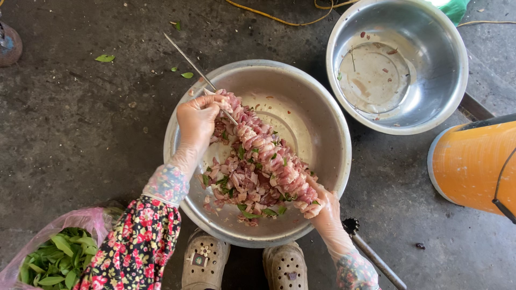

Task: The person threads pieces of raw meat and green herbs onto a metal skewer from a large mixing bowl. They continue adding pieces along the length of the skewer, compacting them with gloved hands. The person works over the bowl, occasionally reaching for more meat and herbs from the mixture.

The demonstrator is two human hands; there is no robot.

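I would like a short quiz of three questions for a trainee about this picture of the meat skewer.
1. True or false: the skewer is loaded with meat.
2. Which hand holds the end with bare metal showing: left or right?
3. The nearly empty bowl lies where? A) upper right B) lower left

Key: 1 true; 2 left; 3 A. The right hand holds the other end, above the big bowl.

Only one view here, shot from a head-worn camera and pointed pretty much straight down at the concrete floor (80, 123). It's held close, at arm's reach: the big steel bowl (322, 134) is centred, with clogs (204, 263) cut off at the bottom edge.
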